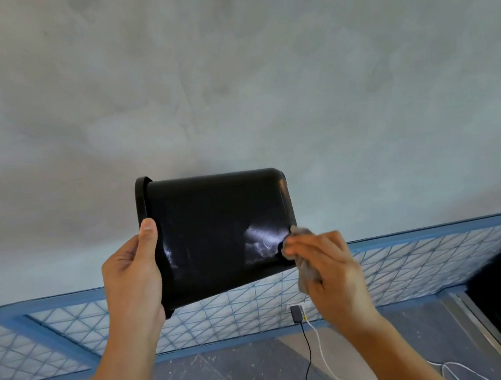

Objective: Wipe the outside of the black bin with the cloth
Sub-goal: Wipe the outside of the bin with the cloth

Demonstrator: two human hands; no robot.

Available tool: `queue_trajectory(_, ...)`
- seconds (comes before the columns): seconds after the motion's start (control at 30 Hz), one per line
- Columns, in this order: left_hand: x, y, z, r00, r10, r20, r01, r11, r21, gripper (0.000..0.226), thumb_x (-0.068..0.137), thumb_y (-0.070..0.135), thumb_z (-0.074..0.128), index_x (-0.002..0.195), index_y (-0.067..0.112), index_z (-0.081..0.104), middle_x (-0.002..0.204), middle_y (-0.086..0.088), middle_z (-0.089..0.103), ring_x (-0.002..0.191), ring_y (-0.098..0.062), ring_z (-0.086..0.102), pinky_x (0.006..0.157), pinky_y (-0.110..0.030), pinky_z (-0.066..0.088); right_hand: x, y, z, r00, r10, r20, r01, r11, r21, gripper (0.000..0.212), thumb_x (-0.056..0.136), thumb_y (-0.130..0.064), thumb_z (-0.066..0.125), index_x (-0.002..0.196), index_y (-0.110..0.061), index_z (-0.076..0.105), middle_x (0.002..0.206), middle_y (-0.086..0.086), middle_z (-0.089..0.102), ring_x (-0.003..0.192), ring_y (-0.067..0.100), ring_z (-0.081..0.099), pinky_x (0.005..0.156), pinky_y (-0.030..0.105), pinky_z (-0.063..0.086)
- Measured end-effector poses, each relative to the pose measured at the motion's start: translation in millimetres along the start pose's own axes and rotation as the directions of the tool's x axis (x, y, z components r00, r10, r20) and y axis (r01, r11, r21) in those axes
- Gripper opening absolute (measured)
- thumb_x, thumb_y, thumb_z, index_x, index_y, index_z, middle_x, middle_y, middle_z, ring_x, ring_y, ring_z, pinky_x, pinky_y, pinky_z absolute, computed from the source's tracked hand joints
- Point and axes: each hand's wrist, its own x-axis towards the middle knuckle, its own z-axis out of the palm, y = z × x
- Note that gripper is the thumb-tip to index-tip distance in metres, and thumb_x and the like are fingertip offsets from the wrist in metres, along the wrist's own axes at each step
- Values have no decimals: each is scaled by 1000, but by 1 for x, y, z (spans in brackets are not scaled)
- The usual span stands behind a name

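In the head view we held the black bin [216, 233] on its side in the air before a grey wall [232, 83], rim to the left. Our left hand [132, 282] gripped the rim end, thumb curled over the side. Our right hand [332, 271] pinched the bunched grey cloth [307, 275] against the bin's lower right corner.

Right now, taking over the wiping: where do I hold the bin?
Probably by the rim, from the left, thumb on the wall, as the left hand does. The bin is sideways, open end leftward; the rim gives purchase and leaves the wall free for the cloth.
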Motion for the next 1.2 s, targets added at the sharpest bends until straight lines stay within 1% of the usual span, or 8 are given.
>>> queue_trajectory(0.23, 1, 2, 1, 1000, 22, 20, -22, 1000, -1, 41, 102, 45, 65, 68, 29, 80, 70, 7, 75, 69, -17, 73, 71, -37, 62, 49, -2, -4, 994, -35, -101, 31, 999, -34, 25, 94, 5, 64, 111, -8, 77, 120, -1, 72, 106, 26, 60, 89, 28, 53)
queue_trajectory(0.47, 0, 11, 5, 1000, 26, 10, -26, 999, -32, 38, 101, 46, 66, 71, 29, 82, 76, 5, 78, 76, -21, 77, 79, -45, 64, 43, -6, -5, 994, -89, -61, 83, 992, -100, 30, 93, 4, 64, 118, -5, 75, 124, 4, 70, 106, 25, 57, 95, 23, 51)
queue_trajectory(0.63, -5, 5, 17, 1000, -10, 3, 10, 999, -46, 38, 102, 45, 66, 81, 17, 81, 87, -11, 80, 87, -34, 79, 80, -51, 66, 10, -35, 34, 999, -33, -28, 34, 999, 6, 35, 88, 10, 69, 120, -4, 73, 123, 7, 67, 110, 24, 59, 96, 33, 54)
queue_trajectory(0.83, -15, -11, 32, 1000, 1, 21, -1, 1000, -21, 55, 100, 50, 66, 91, -4, 69, 87, -25, 70, 81, -32, 67, 83, -56, 61, 3, -87, 67, 984, -156, 84, 137, 971, 198, 34, 87, 11, 68, 116, -5, 74, 121, 5, 66, 102, 24, 59, 91, 32, 52)
queue_trajectory(0.9, -14, -10, 29, 1000, -25, 8, 25, 999, -38, 44, 100, 48, 66, 81, 9, 75, 86, -16, 73, 82, -31, 71, 85, -60, 61, 7, -74, 53, 996, -90, 23, 83, 972, 220, 31, 92, 1, 64, 120, -9, 73, 124, 1, 64, 110, 22, 60, 91, 36, 55)
queue_trajectory(0.97, -13, -8, 23, 999, -35, 9, 35, 998, -48, 41, 102, 46, 65, 74, 20, 79, 83, -3, 78, 82, -27, 76, 74, -48, 66, 14, -48, 33, 995, 61, -77, -43, 974, 223, 34, 93, 1, 64, 124, -10, 71, 127, -7, 58, 115, 23, 61, 89, 35, 58)
queue_trajectory(1.07, -14, -5, 18, 999, -45, 28, 46, 998, -43, 41, 104, 45, 62, 75, 25, 82, 79, 1, 79, 78, -21, 78, 64, -34, 63, 27, -14, 11, 962, 194, -191, -180, 980, 88, 45, 84, 15, 72, 123, -8, 71, 121, -7, 57, 107, 22, 60, 89, 14, 51)
queue_trajectory(1.2, -19, -11, 30, 999, 18, 27, -19, 1000, 22, 47, 100, 51, 66, 85, 8, 78, 90, -22, 76, 86, -45, 73, 82, -53, 64, 24, -44, 45, 999, 25, -47, -25, 1000, -7, 35, 85, 13, 68, 114, -5, 73, 120, 7, 63, 107, 24, 58, 91, 37, 53)
